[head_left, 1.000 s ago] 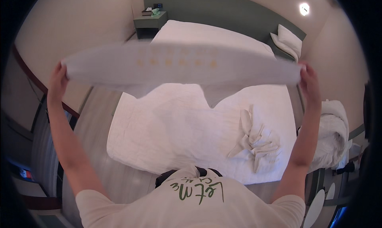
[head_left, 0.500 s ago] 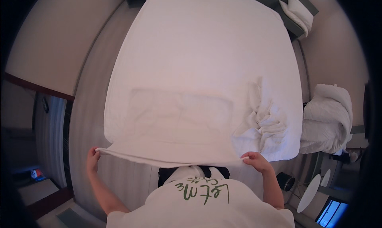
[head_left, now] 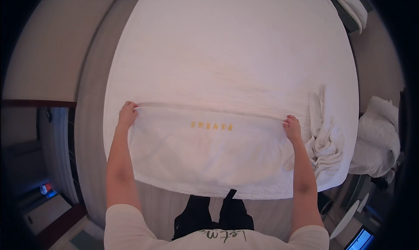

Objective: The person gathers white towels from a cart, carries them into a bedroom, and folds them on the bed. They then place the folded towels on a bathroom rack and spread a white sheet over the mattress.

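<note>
Left hand (head_left: 127, 114) closed on the left end of a folded white towel (head_left: 209, 156), fingers curled over its far edge; right hand (head_left: 292, 127) clamped likewise on the right end, knuckles up. Hands well apart, one at each end of the fold, both forearms stretched forward from the lower edge. Towel spread flat across the near part of the bed (head_left: 227, 49), its far edge pulled into a straight doubled fold between the two grips, a short row of small yellow embroidered marks (head_left: 211, 126) just below that fold, near the middle. Near edge of the towel hanging slightly over the foot of the bed, above dark trousers (head_left: 214, 213). Just right of the right hand, touching the towel's end, a crumpled white towel (head_left: 325, 136) bunched in loose folds on the mattress. Rest of the bed covered in a smooth white sheet. Farther right, off the bed, a heap of white bedding (head_left: 375, 138). Pale grey carpet (head_left: 89, 119) to the left of the bed.
</note>
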### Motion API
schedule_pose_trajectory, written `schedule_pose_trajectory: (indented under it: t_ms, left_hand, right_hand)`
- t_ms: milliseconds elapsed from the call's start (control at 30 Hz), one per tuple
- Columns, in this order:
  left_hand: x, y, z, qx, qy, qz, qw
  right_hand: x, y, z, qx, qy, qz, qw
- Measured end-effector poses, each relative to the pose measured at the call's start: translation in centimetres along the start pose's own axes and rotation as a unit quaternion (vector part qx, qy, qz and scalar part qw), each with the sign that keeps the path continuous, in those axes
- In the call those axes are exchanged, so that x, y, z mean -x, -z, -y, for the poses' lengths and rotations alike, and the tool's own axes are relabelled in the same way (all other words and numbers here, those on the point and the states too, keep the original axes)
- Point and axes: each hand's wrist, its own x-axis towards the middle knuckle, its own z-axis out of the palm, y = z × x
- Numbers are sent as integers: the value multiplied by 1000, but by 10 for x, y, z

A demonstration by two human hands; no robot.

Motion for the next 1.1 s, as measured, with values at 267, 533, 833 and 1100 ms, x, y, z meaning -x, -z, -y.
schedule_pose_trajectory:
  t_ms: [267, 533, 833, 1100]
  left_hand:
    - [1, 33, -4, 54, -44, 6, 998]
    - [140, 213, -17, 101, -96, -293, 946]
    - [257, 80, 6, -42, -55, -292, 954]
    - [289, -47, -70, 18, 34, -70, 997]
  right_hand:
    - [4, 55, 31, -57, -95, 101, 989]
    - [93, 276, 117, -109, -13, -159, 981]
    - [170, 173, 67, -7, -1, -163, 987]
    - [211, 6, 105, -37, -43, -21, 998]
